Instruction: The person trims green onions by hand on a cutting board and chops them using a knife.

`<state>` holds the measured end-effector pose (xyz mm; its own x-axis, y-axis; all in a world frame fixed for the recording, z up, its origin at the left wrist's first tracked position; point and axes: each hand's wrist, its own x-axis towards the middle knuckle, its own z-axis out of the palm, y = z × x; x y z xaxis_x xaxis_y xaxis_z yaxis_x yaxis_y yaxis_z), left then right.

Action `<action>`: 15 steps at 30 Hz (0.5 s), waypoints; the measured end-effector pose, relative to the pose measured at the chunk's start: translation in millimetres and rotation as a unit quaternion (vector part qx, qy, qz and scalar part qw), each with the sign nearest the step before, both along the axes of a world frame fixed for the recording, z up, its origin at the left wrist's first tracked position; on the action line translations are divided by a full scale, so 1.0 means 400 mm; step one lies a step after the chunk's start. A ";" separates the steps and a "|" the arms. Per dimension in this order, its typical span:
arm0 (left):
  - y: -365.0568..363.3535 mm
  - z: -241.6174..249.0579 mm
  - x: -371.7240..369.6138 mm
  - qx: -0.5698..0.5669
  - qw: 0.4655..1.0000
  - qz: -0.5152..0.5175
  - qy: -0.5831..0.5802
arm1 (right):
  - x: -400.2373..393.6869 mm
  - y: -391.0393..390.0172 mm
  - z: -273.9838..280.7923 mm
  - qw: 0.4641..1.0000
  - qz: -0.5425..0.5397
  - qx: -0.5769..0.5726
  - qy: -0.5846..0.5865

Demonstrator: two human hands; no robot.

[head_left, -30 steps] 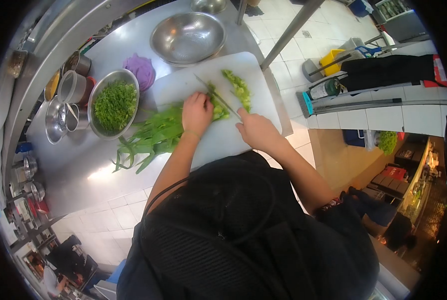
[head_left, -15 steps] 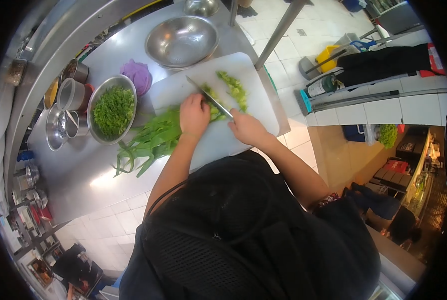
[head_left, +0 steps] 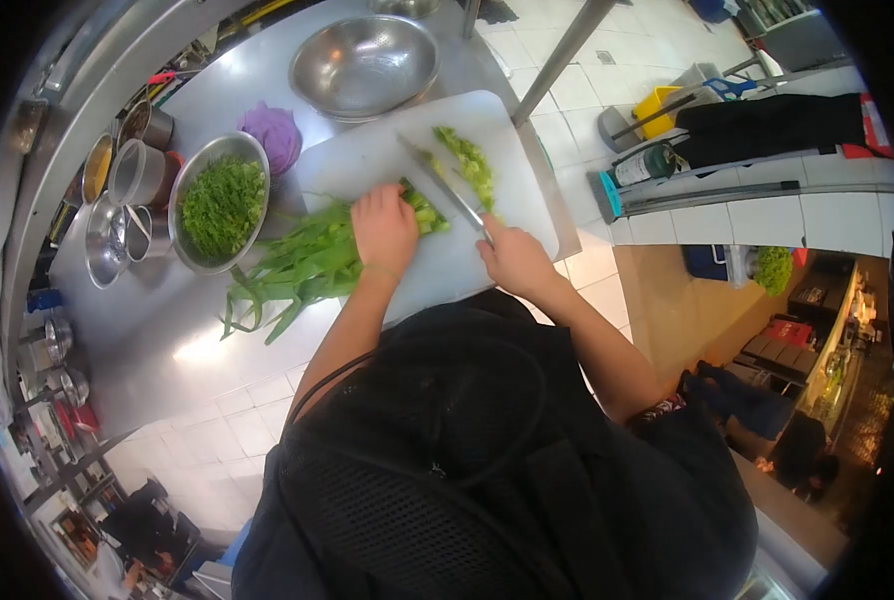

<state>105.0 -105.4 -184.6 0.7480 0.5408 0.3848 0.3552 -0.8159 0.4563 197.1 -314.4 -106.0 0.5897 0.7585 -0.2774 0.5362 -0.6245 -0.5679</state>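
On the white cutting board (head_left: 367, 150) lies a bunch of long, flat green leafy stalks (head_left: 312, 258), its leaves hanging past the board onto the steel table. My left hand (head_left: 385, 228) presses down on the bunch near its cut end, fingers closed over it. In my right hand (head_left: 517, 258) is a kitchen knife (head_left: 442, 190), gripped by its handle, the blade slanting up and left just right of the bunch. Beyond the blade, cut pale-green pieces (head_left: 467, 168) form a short row near the board's right side.
A bowl of chopped greens (head_left: 224, 208) stands left of the board, beside a crumpled purple cloth (head_left: 271, 138). A large steel bowl (head_left: 364, 68) sits behind. Several small containers (head_left: 139, 172) crowd the left. A metal post (head_left: 565, 62) rises at the table's right corner.
My right hand and the knife have shifted right, away from my left hand and the cut end of the bunch. My left hand stays on the stalks, its fingers slightly rearranged.
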 end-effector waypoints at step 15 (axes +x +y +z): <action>0.008 0.004 0.001 0.031 0.999 -0.018 0.015 | -0.066 -0.003 0.110 0.993 0.080 -0.081 0.001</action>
